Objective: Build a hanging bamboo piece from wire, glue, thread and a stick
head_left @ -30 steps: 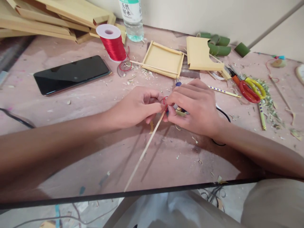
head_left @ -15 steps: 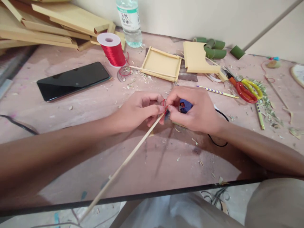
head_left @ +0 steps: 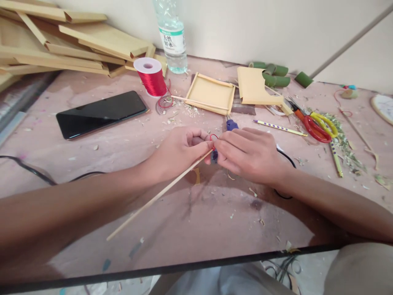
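Note:
My left hand [head_left: 181,153] pinches the upper end of a thin wooden stick [head_left: 159,194], whose free end slants down to the left above the table. A loop of red cord [head_left: 214,137] goes around the stick's tip, between my fingertips. My right hand [head_left: 250,153] is closed right beside that tip, its fingertips at the cord; the bit in its grip is largely hidden. Just behind the right hand lies a blue-purple tool [head_left: 231,124] with a metal tip, partly covered by the hand.
Behind the hands stand a red cord spool [head_left: 150,82], a water bottle [head_left: 173,43] and a shallow cardboard tray [head_left: 210,93]. A phone [head_left: 102,114] lies left. Scissors [head_left: 316,127], a dotted pencil [head_left: 279,127] and green bamboo pieces [head_left: 278,76] are right. Folded cardboard [head_left: 101,41] is piled back left.
The stick's free end has swung up from beyond the table edge to over the tabletop. My right fingers have curled over more, palm turned down. The whole view has shifted slightly.

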Demonstrator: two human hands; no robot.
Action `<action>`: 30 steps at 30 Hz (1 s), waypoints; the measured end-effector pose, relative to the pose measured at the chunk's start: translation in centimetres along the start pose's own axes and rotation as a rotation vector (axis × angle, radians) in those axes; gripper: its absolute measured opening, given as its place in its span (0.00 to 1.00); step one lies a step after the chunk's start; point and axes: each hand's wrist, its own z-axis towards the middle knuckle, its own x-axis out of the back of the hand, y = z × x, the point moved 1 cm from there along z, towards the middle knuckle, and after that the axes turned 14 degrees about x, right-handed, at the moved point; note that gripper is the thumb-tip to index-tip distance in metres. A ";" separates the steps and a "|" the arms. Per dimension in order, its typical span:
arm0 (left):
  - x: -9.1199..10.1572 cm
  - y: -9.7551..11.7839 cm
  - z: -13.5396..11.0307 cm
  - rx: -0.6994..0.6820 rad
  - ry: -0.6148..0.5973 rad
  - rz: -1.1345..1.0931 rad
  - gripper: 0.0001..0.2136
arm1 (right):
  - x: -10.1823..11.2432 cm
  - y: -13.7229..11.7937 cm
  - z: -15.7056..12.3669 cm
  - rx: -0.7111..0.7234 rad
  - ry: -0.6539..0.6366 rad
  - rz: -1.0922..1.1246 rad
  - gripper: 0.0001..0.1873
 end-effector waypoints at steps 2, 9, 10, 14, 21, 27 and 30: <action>0.0 0.0 0.0 -0.005 0.007 -0.002 0.05 | 0.2 -0.1 -0.1 0.028 -0.027 -0.034 0.05; -0.2 -0.9 0.0 -0.096 0.018 -0.029 0.05 | 0.0 0.1 0.0 -0.137 0.003 0.182 0.07; -0.2 -1.0 0.0 -0.118 0.018 -0.032 0.05 | 0.0 0.2 0.0 -0.204 0.030 0.288 0.07; -0.3 -1.2 0.0 -0.203 0.005 -0.022 0.07 | -0.1 0.9 0.1 -0.403 0.129 0.693 0.08; -0.2 -2.0 0.0 -0.307 0.003 0.032 0.08 | -0.6 1.5 0.4 -0.594 0.110 0.966 0.12; -0.2 -2.8 0.2 -0.325 0.035 0.067 0.08 | -1.1 1.7 0.2 -0.620 0.118 1.103 0.17; -0.3 -2.7 -0.1 -0.316 0.038 0.048 0.09 | -1.3 1.8 0.2 -0.643 0.117 1.164 0.20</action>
